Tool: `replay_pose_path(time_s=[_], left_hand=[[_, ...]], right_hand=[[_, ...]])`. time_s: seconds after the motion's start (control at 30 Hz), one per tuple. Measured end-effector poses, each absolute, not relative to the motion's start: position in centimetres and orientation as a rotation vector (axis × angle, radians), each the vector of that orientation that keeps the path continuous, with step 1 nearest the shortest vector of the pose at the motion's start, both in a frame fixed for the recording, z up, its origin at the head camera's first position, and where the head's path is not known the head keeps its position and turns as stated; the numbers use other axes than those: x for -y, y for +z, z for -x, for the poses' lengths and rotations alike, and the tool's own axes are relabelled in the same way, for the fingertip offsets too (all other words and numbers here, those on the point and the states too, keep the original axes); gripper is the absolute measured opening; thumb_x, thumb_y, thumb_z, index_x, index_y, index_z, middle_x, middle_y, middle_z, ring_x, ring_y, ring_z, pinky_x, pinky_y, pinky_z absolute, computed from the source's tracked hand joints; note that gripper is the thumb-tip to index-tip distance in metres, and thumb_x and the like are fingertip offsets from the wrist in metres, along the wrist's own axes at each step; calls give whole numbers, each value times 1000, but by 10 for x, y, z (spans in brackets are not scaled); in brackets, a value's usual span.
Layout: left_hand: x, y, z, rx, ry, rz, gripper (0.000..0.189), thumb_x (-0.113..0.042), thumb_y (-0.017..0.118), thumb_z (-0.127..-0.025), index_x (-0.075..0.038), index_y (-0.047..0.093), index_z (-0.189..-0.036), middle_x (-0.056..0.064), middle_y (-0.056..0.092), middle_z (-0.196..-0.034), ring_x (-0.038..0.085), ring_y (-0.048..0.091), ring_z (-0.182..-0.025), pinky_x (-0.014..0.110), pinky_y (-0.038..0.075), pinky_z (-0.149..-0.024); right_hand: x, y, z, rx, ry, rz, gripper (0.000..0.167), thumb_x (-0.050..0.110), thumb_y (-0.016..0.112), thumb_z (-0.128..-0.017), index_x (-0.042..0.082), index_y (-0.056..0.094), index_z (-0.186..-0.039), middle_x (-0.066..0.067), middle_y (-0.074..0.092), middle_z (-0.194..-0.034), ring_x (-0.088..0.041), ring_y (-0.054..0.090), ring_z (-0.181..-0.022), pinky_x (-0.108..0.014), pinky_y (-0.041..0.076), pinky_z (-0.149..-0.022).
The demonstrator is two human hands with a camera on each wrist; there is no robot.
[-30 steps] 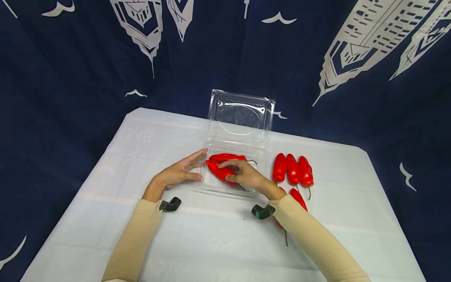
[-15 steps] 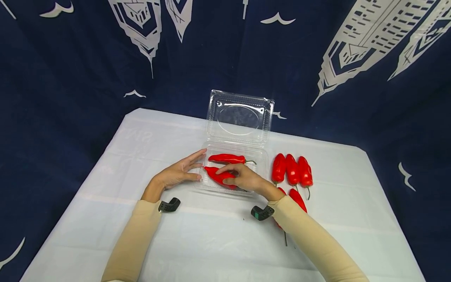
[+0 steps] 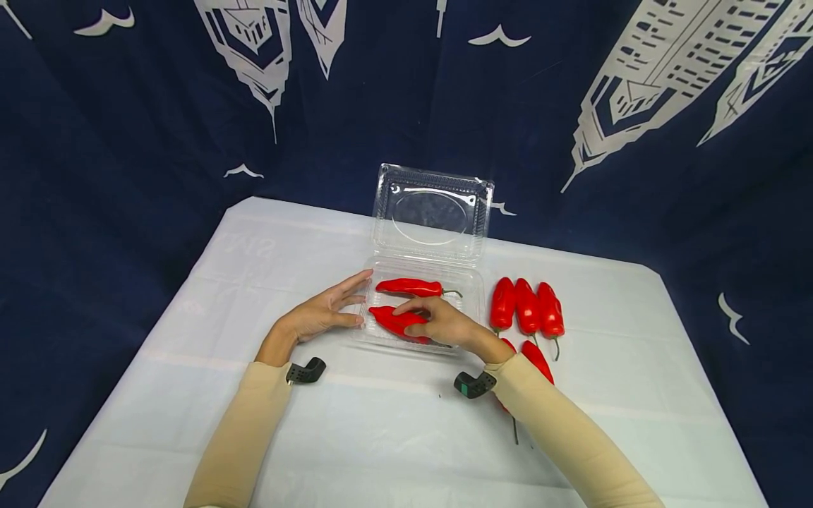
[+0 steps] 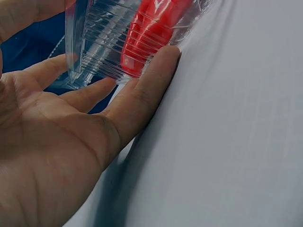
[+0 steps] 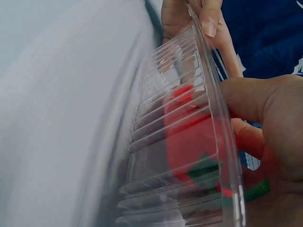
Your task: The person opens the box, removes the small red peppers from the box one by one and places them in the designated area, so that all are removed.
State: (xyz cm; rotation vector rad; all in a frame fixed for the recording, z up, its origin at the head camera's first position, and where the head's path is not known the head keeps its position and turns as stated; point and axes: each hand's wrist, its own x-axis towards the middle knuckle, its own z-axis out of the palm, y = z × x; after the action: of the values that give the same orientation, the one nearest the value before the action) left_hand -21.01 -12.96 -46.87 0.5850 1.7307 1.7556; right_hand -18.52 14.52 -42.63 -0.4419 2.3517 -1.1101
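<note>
A clear plastic clamshell box point(image 3: 468, 310) lies with its lid point(image 3: 432, 243) raised at the back. Inside, a red chili pepper point(image 3: 409, 286) with a green stem lies along the far side. My right hand point(image 3: 447, 323) reaches into the box and holds a second red chili pepper point(image 3: 387, 320) near the front wall, thumb and fingers on either side of it. Through the ribbed wall in the right wrist view, this pepper point(image 5: 189, 142) appears red with a green stem end. My left hand point(image 3: 320, 312), fingers spread and fairly straight, touches the box's left side.
Three red peppers point(image 3: 528, 307) stand in a row right of the box. More peppers point(image 3: 538, 358) lie below them, partly hidden by the right sleeve point(image 3: 559, 423). A white cloth covers the table point(image 3: 381, 437); a dark blue printed curtain point(image 3: 406, 106) hangs behind it.
My right hand has shifted the held pepper toward the front of the box, widening the gap to the far pepper. The left hand has stayed in place.
</note>
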Motion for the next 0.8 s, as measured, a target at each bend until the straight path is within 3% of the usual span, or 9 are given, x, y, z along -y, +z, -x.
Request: replay_pose_path(time_s=[0.27, 0.53, 0.8], left_hand=[[129, -469, 211, -1728, 1759, -596, 94, 7, 66, -90, -20, 13, -162, 6, 3, -170, 40, 17, -151, 39, 46, -107], [129, -468, 210, -1736, 1750, -584, 93, 5, 66, -90, -22, 14, -162, 7, 6, -169, 40, 18, -151, 43, 44, -109], [129, -469, 210, -1756, 1743, -580, 94, 5, 67, -90, -22, 14, -162, 7, 6, -169, 39, 21, -151, 48, 42, -111]], right_hand=[[-148, -425, 185, -2388, -1145, 403, 35, 11, 74, -88, 16, 73, -122, -7, 60, -136, -24, 56, -109, -29, 53, -86], [-152, -420, 184, -2394, -1192, 294, 36, 14, 76, -86, 19, 73, -121, -10, 56, -135, -29, 55, -110, -29, 58, -75], [-153, -416, 181, -2424, -1210, 282, 34, 13, 76, -86, 19, 73, -119, -10, 57, -133, -30, 55, -110, -29, 57, -74]])
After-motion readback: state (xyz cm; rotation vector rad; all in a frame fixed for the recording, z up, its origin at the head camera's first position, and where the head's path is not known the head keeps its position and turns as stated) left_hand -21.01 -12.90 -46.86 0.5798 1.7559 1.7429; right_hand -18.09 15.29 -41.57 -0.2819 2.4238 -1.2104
